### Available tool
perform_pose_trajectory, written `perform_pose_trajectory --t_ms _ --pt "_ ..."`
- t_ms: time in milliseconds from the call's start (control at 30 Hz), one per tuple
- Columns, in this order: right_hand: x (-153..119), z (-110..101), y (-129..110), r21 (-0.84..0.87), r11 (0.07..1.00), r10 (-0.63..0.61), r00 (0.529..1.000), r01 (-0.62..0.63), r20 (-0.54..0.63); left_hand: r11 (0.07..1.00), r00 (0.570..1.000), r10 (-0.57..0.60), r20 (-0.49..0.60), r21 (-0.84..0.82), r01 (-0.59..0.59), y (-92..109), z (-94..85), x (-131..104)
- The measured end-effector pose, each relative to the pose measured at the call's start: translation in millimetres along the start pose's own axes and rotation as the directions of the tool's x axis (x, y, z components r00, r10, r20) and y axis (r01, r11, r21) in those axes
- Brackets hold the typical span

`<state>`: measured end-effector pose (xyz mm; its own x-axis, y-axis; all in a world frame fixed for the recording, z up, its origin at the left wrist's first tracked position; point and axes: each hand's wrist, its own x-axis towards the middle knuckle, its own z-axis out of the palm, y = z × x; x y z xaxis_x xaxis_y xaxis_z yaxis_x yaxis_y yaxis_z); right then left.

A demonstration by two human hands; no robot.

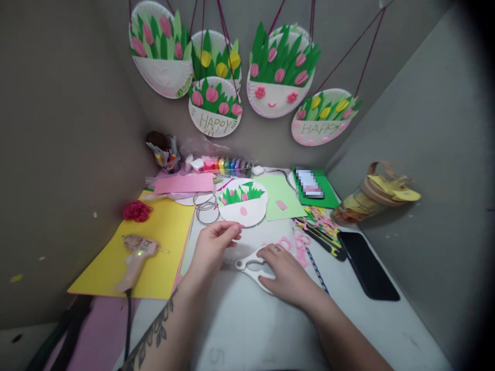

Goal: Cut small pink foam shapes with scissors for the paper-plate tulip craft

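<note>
My left hand [216, 242] is closed in a pinch, with a small pink paper piece [242, 226] at the fingertips. Below it, my right hand [284, 273] grips the white handles of the scissors [247, 265], which lie low over the table; their blades are hard to make out. Just beyond my left hand lies a white paper-plate basket [253, 208] with green paper leaves and pink paper tulips. A pink oval [243, 211] rests on its plain lower part. Pink paper scraps [285, 243] are scattered by my right fingers.
On yellow paper [162, 268] at left sits a corded glue gun [135, 263] beside red yarn [137, 211]. Metal rings [206, 208] lie near the plate. A black phone [367, 265], a cutter [325, 239] and a tumbler [359, 198] stand right. Finished baskets [284, 98] hang behind.
</note>
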<state>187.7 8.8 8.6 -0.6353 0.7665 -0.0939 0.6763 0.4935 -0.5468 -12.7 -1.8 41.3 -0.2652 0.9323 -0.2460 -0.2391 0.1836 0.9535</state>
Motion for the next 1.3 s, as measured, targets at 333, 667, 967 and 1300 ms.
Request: perform_pose_trajectory --t_ms 333,667,967,1300 --pt "6.0 -3.7 6.3 0.275 0.960 0.027 0.970 0.041 -0.241 0.993 0.996 -0.087 0.031 -0.071 0.090 -15.6 21.8 -7.2" --pt "26.5 -4.5 -14.0 0.778 0.624 0.355 0.860 0.075 -0.367 0.990 0.992 0.035 0.123 0.131 -0.051 -25.7 33.6 -14.7" --pt "50.8 -15.8 -22.7 0.908 0.419 0.452 0.874 -0.028 -0.181 0.938 0.984 0.159 0.084 0.298 -0.177 -19.2 26.6 -9.6" --pt "63.9 -17.4 -25.1 0.908 0.416 0.439 0.885 -0.047 -0.156 0.967 0.997 0.073 0.033 0.241 -0.079 -14.5 21.9 -5.4"
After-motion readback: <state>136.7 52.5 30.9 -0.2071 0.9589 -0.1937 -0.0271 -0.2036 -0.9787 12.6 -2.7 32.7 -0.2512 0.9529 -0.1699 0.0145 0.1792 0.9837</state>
